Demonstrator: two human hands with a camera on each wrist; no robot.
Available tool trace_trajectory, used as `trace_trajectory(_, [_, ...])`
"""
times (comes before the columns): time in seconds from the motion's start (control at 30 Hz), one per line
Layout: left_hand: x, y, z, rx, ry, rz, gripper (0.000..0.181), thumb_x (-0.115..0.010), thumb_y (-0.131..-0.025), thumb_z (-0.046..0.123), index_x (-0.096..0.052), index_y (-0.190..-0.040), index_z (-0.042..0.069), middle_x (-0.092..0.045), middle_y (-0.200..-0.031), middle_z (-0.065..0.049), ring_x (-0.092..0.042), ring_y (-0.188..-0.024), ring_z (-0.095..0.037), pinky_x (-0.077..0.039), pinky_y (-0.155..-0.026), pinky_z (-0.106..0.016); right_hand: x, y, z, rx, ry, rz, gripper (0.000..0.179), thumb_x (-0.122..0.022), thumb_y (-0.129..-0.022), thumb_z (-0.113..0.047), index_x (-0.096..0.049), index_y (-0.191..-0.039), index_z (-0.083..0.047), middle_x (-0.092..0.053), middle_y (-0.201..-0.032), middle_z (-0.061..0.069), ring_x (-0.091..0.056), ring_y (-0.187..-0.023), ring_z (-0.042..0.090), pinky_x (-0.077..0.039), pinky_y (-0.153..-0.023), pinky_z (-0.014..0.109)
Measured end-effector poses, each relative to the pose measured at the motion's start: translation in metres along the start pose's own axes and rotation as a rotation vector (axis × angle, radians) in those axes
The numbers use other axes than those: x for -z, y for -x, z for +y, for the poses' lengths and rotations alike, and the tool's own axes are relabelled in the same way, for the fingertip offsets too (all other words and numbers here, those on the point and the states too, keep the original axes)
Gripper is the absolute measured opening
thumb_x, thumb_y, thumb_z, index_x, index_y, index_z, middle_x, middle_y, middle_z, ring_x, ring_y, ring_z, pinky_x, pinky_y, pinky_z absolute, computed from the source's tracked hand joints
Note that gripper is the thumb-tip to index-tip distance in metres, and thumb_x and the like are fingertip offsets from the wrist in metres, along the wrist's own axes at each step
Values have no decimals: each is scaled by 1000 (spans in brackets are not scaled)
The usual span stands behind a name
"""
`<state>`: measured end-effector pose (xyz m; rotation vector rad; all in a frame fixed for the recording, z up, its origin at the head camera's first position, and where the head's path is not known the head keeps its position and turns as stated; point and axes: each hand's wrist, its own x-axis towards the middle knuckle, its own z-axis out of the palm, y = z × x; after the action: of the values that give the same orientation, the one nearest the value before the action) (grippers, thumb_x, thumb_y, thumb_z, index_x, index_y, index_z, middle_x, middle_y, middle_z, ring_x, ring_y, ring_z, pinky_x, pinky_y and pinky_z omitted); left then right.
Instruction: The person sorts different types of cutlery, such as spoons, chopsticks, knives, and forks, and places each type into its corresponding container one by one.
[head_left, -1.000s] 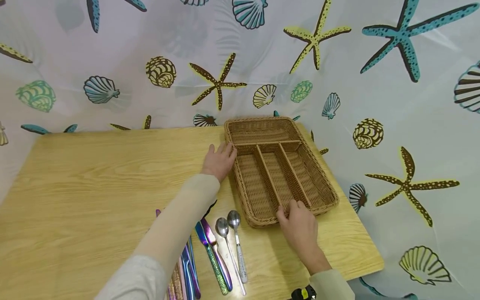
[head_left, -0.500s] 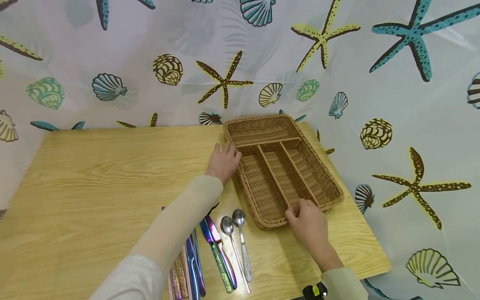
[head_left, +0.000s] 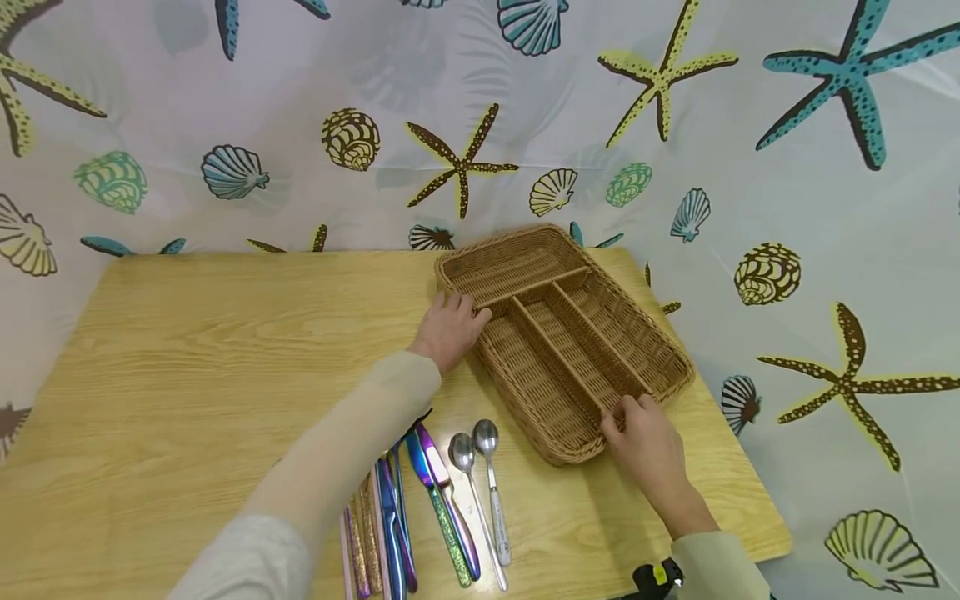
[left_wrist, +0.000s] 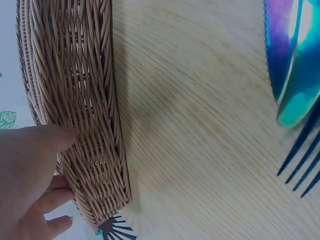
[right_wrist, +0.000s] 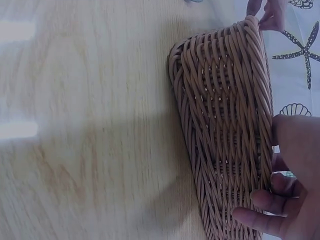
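Note:
A brown wicker cutlery tray (head_left: 525, 417) with a wide compartment at the back and 3 long ones in front lies askew on the wooden table. My left hand (head_left: 450, 329) holds its left side near the back corner. In the left wrist view the thumb (left_wrist: 62, 137) lies against the woven wall (left_wrist: 92, 110). At the tray's near edge my right hand (head_left: 648, 442) grips the rim. The right wrist view shows several fingertips (right_wrist: 245, 216) on the outer wall (right_wrist: 225, 125). No cutlery shows in the tray.
Left of the tray lie two spoons (head_left: 486, 437), knives (head_left: 450, 504) with iridescent blades and more cutlery (head_left: 390, 517), partly hidden by my left sleeve (head_left: 352, 450). A fork (left_wrist: 305, 155) shows in the left wrist view. A shell-patterned cloth (head_left: 300, 200) hangs behind the table (head_left: 225, 333).
The tray has turned counter-clockwise: its near end swung right with my right hand, and its back left corner shifted left. Both hands have stayed on it. The head view has turned slightly left.

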<state>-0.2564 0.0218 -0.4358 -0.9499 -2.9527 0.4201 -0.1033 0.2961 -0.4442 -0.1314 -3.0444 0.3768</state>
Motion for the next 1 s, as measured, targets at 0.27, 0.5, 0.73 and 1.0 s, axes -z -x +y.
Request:
trace_trajectory(0.27, [1, 9, -3, -20, 42, -12, 34, -60, -99, 21, -37, -122, 12, -49, -134, -20, -54, -126, -35, -38, -113, -47, 0, -9, 8, 33, 12, 44, 19, -58, -98, -21, -64, -95, -3, -56, -91, 17, -50, -61, 20, -40, -49, 33])
trace_trajectory(0.5, [-4, 18, 1, -59, 95, 44, 37, -54, -92, 39, -41, -112, 11, -64, -111, -13, -63, -106, -29, -51, -96, -41, -2, -16, 12, -28, 44, 76, 35, -58, -101, -25, -50, -115, 6, -58, -98, 26, -54, -54, 24, -42, -45, 37])
trace_trajectory(0.73, [-10, 29, 12, -37, 26, 103, 41, -54, -90, 48, -43, -108, 13, -67, -95, -8, -66, -79, -20, -55, -78, -34, 1, -16, 16, -113, 35, 26, 50, -56, -102, -32, -38, -120, 10, -60, -84, 25, -55, -50, 27, -40, -42, 38])
trace_trajectory(1.0, [-9, 41, 23, 7, -25, 130, 35, -63, -92, 43, -45, -103, 15, -63, -78, -1, -52, -56, -8, -48, -54, -22, 2, -14, 18, -242, -93, -226, 73, -41, -104, -43, -19, -146, 12, -61, -74, 23, -56, -54, 27, -40, -46, 38])
